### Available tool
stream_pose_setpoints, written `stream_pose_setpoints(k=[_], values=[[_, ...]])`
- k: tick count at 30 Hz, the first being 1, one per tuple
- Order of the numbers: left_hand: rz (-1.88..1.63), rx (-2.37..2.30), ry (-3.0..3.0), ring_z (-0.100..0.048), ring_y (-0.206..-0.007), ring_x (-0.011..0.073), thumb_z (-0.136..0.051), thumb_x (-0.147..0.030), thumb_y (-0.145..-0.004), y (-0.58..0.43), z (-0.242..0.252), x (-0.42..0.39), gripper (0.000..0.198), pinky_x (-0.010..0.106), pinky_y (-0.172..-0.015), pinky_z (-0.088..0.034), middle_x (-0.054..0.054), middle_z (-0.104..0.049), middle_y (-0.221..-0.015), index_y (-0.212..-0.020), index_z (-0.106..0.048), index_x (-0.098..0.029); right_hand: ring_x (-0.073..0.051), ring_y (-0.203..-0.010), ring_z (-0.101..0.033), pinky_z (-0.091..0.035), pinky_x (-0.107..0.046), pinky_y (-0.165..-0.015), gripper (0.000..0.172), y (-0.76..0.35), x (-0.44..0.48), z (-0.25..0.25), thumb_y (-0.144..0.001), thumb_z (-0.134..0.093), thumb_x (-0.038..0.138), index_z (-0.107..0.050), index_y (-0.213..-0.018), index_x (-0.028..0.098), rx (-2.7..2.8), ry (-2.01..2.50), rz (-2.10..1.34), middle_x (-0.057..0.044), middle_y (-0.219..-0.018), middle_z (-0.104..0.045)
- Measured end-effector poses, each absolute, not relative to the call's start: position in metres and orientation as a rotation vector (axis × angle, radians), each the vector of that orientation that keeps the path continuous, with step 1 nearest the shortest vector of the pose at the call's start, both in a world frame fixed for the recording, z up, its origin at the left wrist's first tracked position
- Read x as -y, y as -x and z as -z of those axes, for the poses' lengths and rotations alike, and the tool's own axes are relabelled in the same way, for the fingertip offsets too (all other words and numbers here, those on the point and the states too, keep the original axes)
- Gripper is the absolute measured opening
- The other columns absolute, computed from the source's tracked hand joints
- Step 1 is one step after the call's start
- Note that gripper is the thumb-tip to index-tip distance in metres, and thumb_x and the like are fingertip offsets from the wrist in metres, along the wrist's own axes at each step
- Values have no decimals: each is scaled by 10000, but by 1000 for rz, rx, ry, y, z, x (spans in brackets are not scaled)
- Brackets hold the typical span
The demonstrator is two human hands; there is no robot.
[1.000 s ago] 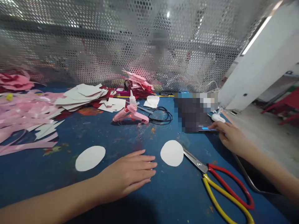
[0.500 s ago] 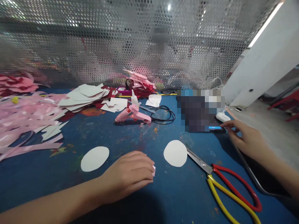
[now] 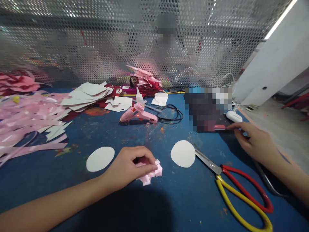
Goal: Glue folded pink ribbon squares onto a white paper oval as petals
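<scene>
My left hand [image 3: 127,167] is curled over a bundle of small pink paper pieces [image 3: 151,172] on the blue table [image 3: 96,193], pinching them between thumb and fingers. A white paper oval [image 3: 100,159] lies just left of it and a white paper circle [image 3: 182,153] just right. My right hand [image 3: 253,141] reaches to the near edge of a dark tablet [image 3: 210,112], index finger stretched out and touching it, holding nothing. Red-and-yellow scissors [image 3: 231,183] lie between the circle and my right arm.
A pink glue gun [image 3: 138,114] with a black cord [image 3: 170,116] sits mid-table. Pink paper strips [image 3: 26,122] and white cut sheets [image 3: 87,93] pile at the left. A white mouse [image 3: 234,116] lies by the tablet. Perforated metal screen [image 3: 96,48] closes the back; a person sits behind it.
My left hand went from lying flat to curling shut and lifting slightly, gathering the pink paper pieces that now show under it. My right hand stayed at the tablet's edge.
</scene>
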State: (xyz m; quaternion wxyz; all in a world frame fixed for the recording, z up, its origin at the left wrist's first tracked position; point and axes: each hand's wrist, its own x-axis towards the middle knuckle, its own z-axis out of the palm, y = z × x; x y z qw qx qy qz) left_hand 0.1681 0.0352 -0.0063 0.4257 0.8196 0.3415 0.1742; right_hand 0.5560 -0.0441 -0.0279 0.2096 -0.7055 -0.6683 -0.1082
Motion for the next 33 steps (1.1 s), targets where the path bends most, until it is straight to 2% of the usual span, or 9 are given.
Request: stream_pose_setpoints(k=[6, 10, 13, 19, 26, 33], values=[[-500, -829, -1827, -631, -676, 149, -724, -242, -691, -170, 6, -39, 97, 252, -645, -490, 25, -688, -700, -628, -695, -175, -182, -676, -600, -440, -289, -580, 217, -555, 46, 32, -833, -414, 272, -589, -937, 197, 1854, 1936, 293, -54, -873, -648], [-531, -812, -1747, -642, -673, 153, -734, -213, -673, -171, 8, -39, 90, 252, -640, -502, 31, -690, -692, -601, -696, -175, -205, -739, -614, -452, -310, -634, 220, -558, 42, 26, -834, -402, 278, -585, -930, 203, 1882, 1927, 324, -64, -877, -655], [-509, -821, -1743, -646, -688, 150, -726, -229, -685, -171, 8, -40, 83, 247, -655, -506, 31, -696, -713, -621, -705, -180, -215, -778, -621, -456, -327, -688, 204, -563, 23, 12, -812, -412, 269, -569, -926, 206, 1874, 1892, 279, -73, -889, -673], [-456, -845, -1831, -646, -738, 154, -665, -278, -748, -168, 8, -43, 115, 257, -698, -513, 38, -702, -775, -714, -707, -177, -195, -790, -628, -444, -307, -704, 260, -569, -43, -12, -811, -391, 203, -489, -1052, 202, 1875, 1853, 147, -80, -952, -697], [-592, -876, -1918, -638, -731, 127, -647, -186, -746, -170, 7, -45, 59, 223, -698, -510, 29, -682, -786, -717, -699, -185, -217, -795, -571, -409, -316, -709, 185, -565, -82, -3, -808, -407, 216, -540, -934, 191, 1935, 1830, 85, -115, -944, -656], [-607, -954, -1907, -647, -732, 113, -632, -179, -747, -172, 6, -50, 103, 177, -695, -528, 4, -695, -797, -731, -724, -224, -196, -765, -564, -396, -297, -685, 242, -572, -75, 4, -799, -396, 191, -525, -1003, 187, 1900, 1856, 57, -85, -956, -669]])
